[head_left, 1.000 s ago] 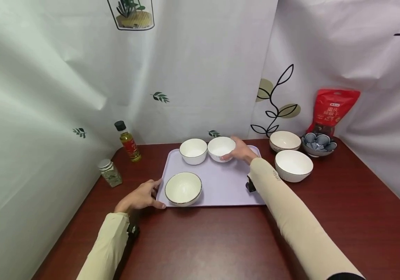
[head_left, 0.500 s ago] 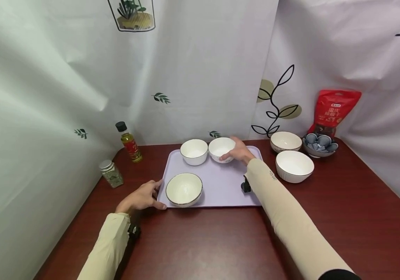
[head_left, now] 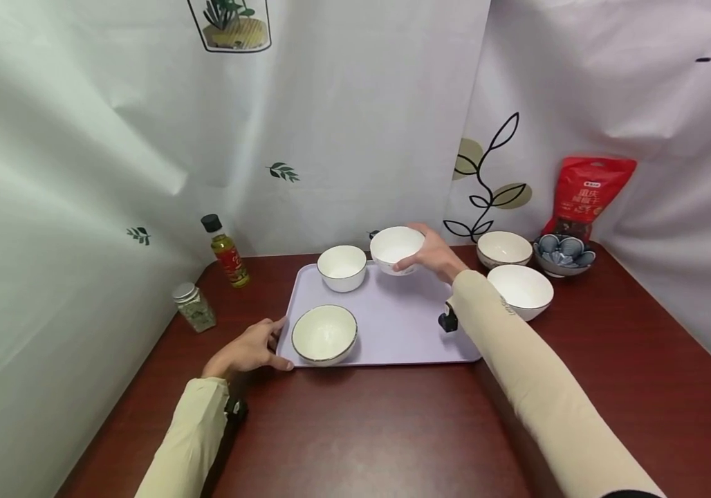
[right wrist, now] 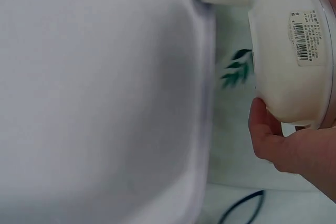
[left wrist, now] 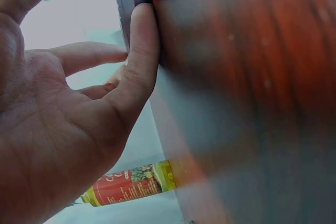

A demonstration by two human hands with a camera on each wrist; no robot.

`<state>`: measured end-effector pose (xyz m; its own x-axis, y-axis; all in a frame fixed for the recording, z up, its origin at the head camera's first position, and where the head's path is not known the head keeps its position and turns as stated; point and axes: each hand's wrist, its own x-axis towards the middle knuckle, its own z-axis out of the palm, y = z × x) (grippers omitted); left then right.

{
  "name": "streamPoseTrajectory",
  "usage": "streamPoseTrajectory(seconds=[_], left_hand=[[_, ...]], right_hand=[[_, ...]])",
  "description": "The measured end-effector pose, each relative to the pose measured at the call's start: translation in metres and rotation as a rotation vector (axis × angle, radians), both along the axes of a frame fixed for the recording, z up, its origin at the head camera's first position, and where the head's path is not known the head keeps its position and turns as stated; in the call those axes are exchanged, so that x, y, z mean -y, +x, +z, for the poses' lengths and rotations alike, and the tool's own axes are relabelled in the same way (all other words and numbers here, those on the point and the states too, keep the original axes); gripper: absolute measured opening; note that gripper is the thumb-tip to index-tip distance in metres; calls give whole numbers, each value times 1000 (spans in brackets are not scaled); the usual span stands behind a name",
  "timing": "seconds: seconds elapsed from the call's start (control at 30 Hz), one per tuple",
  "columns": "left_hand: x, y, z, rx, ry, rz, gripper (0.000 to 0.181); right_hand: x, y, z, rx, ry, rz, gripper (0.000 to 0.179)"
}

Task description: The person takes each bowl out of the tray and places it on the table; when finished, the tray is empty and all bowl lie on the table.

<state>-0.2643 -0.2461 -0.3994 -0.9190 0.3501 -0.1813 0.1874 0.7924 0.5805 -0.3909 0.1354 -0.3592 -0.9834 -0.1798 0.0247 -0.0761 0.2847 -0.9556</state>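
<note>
1. Silver tops a jar [head_left: 195, 309]; an oil bottle [head_left: 229, 259] stands near it, left of the tray [head_left: 405, 325].
2. Left hand [head_left: 250, 348] touches the tray's front left corner with loose, spread fingers.
3. Front bowl [head_left: 324, 334] and back bowl [head_left: 342, 268] sit on the tray's left part.
4. Right hand [head_left: 432, 253] grips a white bowl [head_left: 395, 245] up over the tray's back edge.
5. Small bowl [head_left: 505, 245], wide bowl [head_left: 520, 286] and red bag [head_left: 591, 194] are right of the tray.
</note>
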Motion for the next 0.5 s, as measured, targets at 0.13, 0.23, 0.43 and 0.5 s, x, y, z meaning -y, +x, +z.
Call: streamPoseTrajectory(seconds=[0.13, 0.23, 0.43, 0.5], left_hand=[[1, 0, -1, 4, -7, -2, 106], [0, 1, -3, 4, -12, -6, 106], [0, 1, -1, 1, -23, -10, 105], [0, 0, 0, 2, -26, -8, 105]], right_hand=[[-10, 12, 17, -30, 10, 34, 110], [-20, 21, 28, -39, 22, 60, 112], [-45, 44, 44, -56, 14, 94, 112], [-56, 53, 48, -66, 23, 99, 111]])
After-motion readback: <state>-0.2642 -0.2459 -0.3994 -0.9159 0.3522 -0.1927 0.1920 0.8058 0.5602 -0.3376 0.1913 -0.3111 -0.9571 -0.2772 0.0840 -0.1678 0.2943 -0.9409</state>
